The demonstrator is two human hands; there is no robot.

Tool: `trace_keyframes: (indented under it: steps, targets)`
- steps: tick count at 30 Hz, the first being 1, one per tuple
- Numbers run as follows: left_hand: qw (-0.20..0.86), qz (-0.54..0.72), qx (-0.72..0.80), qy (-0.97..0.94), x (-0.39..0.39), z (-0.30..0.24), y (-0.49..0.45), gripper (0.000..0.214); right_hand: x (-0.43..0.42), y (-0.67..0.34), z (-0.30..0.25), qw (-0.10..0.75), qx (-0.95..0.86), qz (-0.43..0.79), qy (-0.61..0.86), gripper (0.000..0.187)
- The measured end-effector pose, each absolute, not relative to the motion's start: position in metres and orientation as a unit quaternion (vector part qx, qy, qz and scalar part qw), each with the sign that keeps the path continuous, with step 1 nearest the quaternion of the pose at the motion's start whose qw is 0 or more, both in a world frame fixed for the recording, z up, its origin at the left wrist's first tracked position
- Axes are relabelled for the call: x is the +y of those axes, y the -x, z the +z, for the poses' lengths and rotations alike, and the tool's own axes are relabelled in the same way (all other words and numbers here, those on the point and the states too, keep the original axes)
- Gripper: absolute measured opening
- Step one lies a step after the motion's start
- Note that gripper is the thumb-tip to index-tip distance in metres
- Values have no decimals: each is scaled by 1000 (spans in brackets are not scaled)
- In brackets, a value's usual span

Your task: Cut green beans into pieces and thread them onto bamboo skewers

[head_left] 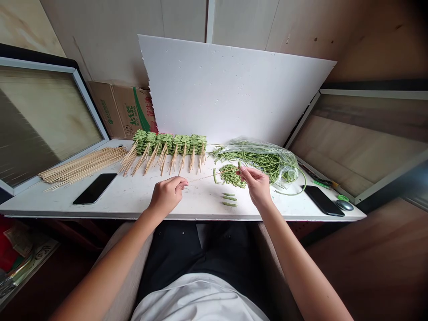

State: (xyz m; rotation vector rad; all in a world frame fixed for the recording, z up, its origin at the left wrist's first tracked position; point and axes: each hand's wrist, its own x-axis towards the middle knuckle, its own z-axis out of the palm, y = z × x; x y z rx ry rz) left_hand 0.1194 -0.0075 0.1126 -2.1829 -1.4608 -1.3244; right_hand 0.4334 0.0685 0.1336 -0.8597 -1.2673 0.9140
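Left hand (166, 195): closed, pinching a thin wooden skewer (202, 178) that points right
Right hand (256, 185): fingers pinched on a bean piece (239, 165), near the skewer's tip
Beans: cut bean pile (230, 176) on the bench (110, 203), just beside the right hand
Behind: plastic bag (264, 162) of long beans, right; filled skewers (170, 145) in a row, left
Far left: bare skewers (83, 165), beside a phone (95, 188)

one head-worn camera looks forward and down from above the person's white shirt (197, 301), near the left hand (166, 195) and right hand (256, 186) over a white table (127, 200).
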Motion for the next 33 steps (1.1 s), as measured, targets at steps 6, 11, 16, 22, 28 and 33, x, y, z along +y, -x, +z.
trace_keyframes:
  steps: [6,11,16,22,28,33]
  targets:
    - [104,-451,-492,738,-8,111,-120,24,71,-432,128,620,-541,428,373,34]
    - [110,-448,-496,736,-8,112,-121,27,69,-427,123,632,-536,412,380,38]
    - [112,-433,-516,731,-8,112,-120,35,67,-420,120,635,-547,388,383,38]
    - [79,-396,-541,737,-3,104,-115,29,54,-411,128,632,-566,397,350,32]
    - [42,-410,-515,752,1,108,-115,25,49,-409,132,644,-576,349,363,34]
    - [14,-475,-473,742,-1,113,-119,19,49,-412,136,646,-568,349,372,37]
